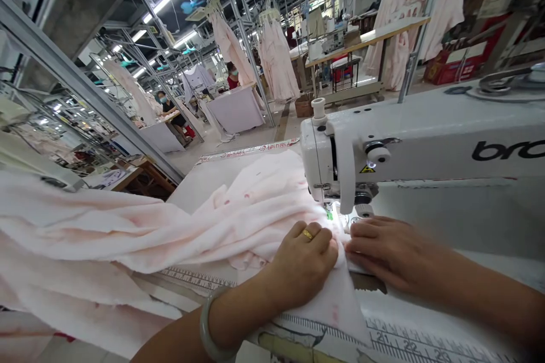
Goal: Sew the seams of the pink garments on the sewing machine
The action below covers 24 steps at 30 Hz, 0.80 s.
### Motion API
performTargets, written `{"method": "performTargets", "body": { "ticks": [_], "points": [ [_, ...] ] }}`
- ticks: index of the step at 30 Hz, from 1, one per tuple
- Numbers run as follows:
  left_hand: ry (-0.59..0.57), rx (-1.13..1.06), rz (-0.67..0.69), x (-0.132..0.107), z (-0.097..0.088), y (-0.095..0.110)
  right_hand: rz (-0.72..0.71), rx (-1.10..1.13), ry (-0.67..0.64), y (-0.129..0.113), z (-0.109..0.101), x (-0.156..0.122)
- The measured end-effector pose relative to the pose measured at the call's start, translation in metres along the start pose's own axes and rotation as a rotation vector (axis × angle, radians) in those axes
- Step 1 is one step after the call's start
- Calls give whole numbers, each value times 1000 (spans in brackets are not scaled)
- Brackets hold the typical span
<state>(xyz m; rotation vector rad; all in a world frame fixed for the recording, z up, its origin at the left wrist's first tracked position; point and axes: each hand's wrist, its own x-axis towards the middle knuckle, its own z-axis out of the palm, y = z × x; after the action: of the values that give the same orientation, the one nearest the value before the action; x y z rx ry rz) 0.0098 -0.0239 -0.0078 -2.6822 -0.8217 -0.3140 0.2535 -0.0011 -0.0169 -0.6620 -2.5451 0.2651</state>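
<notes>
Pale pink fabric with small darker pink marks spreads across the left of the table and runs up under the needle of a white sewing machine. My left hand, with a gold ring and a bangle on the wrist, is closed on the fabric just in front of the presser foot. Close to the needle on the right side, my right hand has its fingers pressed together at the fabric's edge; the fingertips are partly hidden. A lamp lights the needle area brightly.
A printed measuring tape runs along the table's front edge. A metal post slants at the left. Behind are hanging pink garments, other sewing tables, a red crate, and two people seated at work.
</notes>
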Motion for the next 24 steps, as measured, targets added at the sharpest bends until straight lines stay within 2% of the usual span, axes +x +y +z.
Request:
{"method": "performTargets", "body": {
  "ticks": [3,7,9,13,20,24],
  "points": [
    [17,-24,11,-2,-1,-1,-54,-111,148,4,6,-2],
    [-58,-105,8,-4,-1,-5,-67,-145,86,8,10,-1],
    [-59,-121,30,-4,1,-8,-92,-157,58,8,9,2],
    [-56,-127,70,3,9,-18,-122,-263,126,8,6,9],
    [-113,-94,50,16,25,-36,8,-361,186,25,20,-3],
    [-43,-79,47,15,22,-39,33,-306,139,29,19,-8]
  ]
}}
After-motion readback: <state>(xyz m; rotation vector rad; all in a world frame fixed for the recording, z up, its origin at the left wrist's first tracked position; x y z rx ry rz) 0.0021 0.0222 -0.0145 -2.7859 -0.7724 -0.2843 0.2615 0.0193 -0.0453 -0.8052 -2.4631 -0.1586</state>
